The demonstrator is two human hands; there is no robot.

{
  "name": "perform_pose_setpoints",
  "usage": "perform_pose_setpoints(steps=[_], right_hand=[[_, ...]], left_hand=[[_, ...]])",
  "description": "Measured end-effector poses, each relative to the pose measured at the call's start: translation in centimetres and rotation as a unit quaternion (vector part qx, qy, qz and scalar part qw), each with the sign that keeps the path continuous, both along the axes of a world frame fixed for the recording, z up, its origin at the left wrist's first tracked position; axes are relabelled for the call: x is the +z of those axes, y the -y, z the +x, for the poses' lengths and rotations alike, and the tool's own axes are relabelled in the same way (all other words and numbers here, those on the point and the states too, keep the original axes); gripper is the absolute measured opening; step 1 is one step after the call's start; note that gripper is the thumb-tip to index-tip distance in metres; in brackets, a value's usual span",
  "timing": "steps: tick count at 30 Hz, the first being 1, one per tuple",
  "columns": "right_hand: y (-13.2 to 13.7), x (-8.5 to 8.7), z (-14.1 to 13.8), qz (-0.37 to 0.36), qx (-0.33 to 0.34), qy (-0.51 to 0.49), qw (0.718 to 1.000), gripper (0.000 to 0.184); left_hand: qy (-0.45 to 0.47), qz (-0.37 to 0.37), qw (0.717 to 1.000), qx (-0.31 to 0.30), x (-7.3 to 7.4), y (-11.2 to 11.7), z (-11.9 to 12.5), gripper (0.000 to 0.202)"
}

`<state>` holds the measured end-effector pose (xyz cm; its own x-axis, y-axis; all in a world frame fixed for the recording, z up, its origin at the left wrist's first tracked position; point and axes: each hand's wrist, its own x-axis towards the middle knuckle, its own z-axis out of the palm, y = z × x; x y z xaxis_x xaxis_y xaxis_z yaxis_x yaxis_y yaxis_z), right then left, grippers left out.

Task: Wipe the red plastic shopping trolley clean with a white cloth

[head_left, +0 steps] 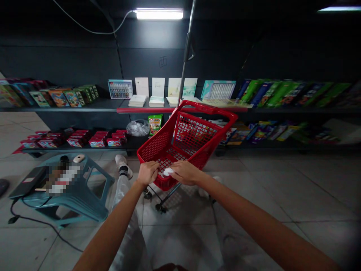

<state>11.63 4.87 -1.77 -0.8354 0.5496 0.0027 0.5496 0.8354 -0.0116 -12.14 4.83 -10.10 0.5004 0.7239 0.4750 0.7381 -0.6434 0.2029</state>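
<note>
At far left, a black cable [28, 218] lies loose on the floor tiles. A cable in this position is a trip hazard, and it could snag a foot or a caster. Next to it stands a teal plastic stool [96, 188] carrying a dark flat device [26, 182] and a white computer mouse [79, 158]. A blurred object also rests on the stool and cannot be identified. A knock to the stool could cause these items to slide off.

Our left hand [148, 173] is closed, with the fingers curled over the near rim of a red shopping cart [197, 107]. Any heavy lean on this rim could cause the cart to roll on its casters [160, 207].

A white crumpled item [168, 171] sits at the fingertips of our right hand [186, 172], just inside the near end of the cart's basket. The fingers are curved over it, but we cannot tell whether they grip it. If the hold is loose, the item could fall into the basket. Beyond the cart, a dark shelf unit [293, 110] displays boxed goods.
</note>
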Motion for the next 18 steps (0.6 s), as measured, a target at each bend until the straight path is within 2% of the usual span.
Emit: perform_pose_setpoints(steps=[3, 9, 14, 18], right_hand=[[-1.9, 1.1, 1.9, -0.011, -0.036, 0.024, 0.999, 0.045], [-7.0, 2.1, 6.2, 0.019, -0.189, 0.094, 0.977, 0.053], [-10.2, 3.3, 9.8, 0.073, -0.289, 0.112, 0.948, 0.059], [-10.7, 3.4, 9.4, 0.080, -0.351, 0.109, 0.927, 0.061]], left_hand=[[0.009, -0.010, 1.000, -0.005, -0.4, -0.4, -0.9, 0.028], [-0.001, -0.030, 1.000, -0.008, 0.0, -1.9, -3.2, 0.029], [0.022, -0.070, 0.997, 0.016, 1.6, -3.7, -5.5, 0.029], [0.008, -0.169, 0.985, 0.033, 3.7, -4.9, -5.4, 0.029]])
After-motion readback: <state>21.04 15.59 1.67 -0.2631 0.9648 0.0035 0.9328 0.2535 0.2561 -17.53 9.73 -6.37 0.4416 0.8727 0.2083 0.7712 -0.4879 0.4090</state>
